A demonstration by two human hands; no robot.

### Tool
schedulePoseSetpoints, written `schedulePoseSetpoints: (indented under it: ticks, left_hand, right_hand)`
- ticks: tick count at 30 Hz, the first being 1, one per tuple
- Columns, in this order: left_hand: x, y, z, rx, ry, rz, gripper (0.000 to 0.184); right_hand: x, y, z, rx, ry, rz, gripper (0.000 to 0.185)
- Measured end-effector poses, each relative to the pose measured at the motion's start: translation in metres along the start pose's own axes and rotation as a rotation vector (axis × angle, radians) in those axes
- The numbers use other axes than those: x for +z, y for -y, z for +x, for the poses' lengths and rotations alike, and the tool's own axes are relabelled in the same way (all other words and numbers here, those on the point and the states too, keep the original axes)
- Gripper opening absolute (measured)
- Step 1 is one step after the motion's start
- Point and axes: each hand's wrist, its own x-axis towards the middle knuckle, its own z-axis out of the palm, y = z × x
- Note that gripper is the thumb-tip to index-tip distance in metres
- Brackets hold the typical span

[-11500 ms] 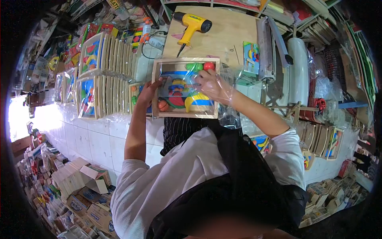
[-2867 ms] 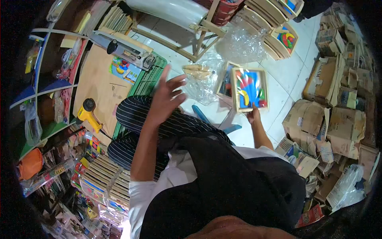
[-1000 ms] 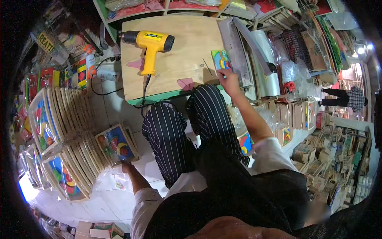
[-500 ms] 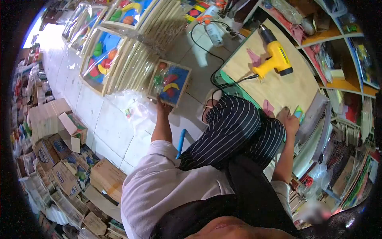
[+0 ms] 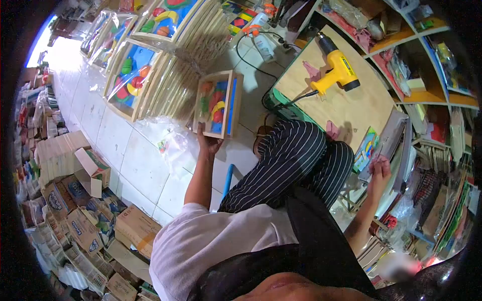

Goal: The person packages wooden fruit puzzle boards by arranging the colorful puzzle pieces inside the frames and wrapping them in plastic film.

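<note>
My left hand (image 5: 209, 143) is closed on the lower edge of a wooden fruit puzzle (image 5: 218, 106), a shallow framed box with red, yellow and green fruit shapes on blue. It is held up beside a tall stack of similar puzzles (image 5: 131, 80) in clear plastic wrap. At the right edge of the table, my right hand (image 5: 380, 170) has its fingers curled together; anything between them is too small to make out. Just left of those fingers is a colourful printed card (image 5: 366, 150).
A yellow heat gun (image 5: 341, 72) lies on the wooden tabletop (image 5: 301, 103), its black cord trailing left. Pink scraps (image 5: 332, 130) lie there too. Crumpled clear plastic (image 5: 175, 148) is on the tiled floor. Cardboard boxes (image 5: 135, 228) crowd the left; shelves (image 5: 422, 95) stand right.
The puzzle has tilted in my left hand, showing more of its side frame. My right hand has moved right and down from the tabletop, and more of the printed card shows.
</note>
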Motion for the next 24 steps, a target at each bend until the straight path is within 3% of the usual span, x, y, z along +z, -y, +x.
schedulePoseSetpoints:
  ticks: [1, 2, 4, 5, 7, 9, 10, 14, 17, 19, 21, 23, 24]
  left_hand:
    - [-0.003, -0.005, -0.007, -0.081, 0.102, 0.001, 0.062]
    - [0.036, 0.001, -0.023, -0.068, -0.014, -0.103, 0.059]
    - [0.096, 0.008, -0.051, -0.048, -0.029, 0.015, 0.061]
    - [0.114, 0.012, -0.058, -0.042, -0.031, 0.078, 0.062]
    - [0.146, 0.021, -0.068, -0.054, 0.107, 0.156, 0.065]
    - [0.206, 0.039, -0.091, -0.074, 0.218, 0.251, 0.065]
    - [0.215, 0.043, -0.092, -0.207, 0.302, 0.225, 0.064]
    - [0.259, 0.076, -0.103, -0.227, 0.377, 0.341, 0.063]
    - [0.277, 0.094, -0.105, -0.318, 0.416, 0.405, 0.062]
    - [0.283, 0.109, -0.105, -0.317, 0.389, 0.468, 0.062]
    - [0.288, 0.120, -0.108, -0.334, 0.367, 0.502, 0.061]
    - [0.292, 0.131, -0.120, -0.314, 0.400, 0.558, 0.061]
    - [0.291, 0.135, -0.126, -0.392, 0.421, 0.544, 0.061]
  right_hand:
    - [0.001, 0.006, -0.006, -0.009, 0.029, 0.054, 0.013]
    - [0.017, 0.017, -0.014, -0.029, 0.017, 0.030, 0.009]
    - [0.058, 0.041, -0.030, -0.224, -0.012, -0.078, 0.007]
    - [0.072, 0.049, -0.036, -0.322, 0.075, -0.131, 0.006]
    - [0.114, 0.085, -0.060, -0.303, 0.147, -0.107, 0.010]
    - [0.138, 0.097, -0.076, -0.540, 0.232, -0.293, 0.016]
    - [0.145, 0.114, -0.089, -0.552, 0.275, -0.293, 0.018]
    - [0.149, 0.127, -0.092, -0.857, 0.170, -0.306, 0.024]
    - [0.127, 0.129, -0.106, -0.850, 0.162, -0.490, 0.023]
    - [0.119, 0.109, -0.117, -0.894, 0.323, -0.625, 0.023]
    - [0.106, 0.114, -0.132, -0.905, 0.275, -0.612, 0.022]
    - [0.087, 0.110, -0.125, -0.901, -0.034, -0.526, 0.020]
    - [0.074, 0.106, -0.117, -0.837, -0.040, -0.608, 0.020]
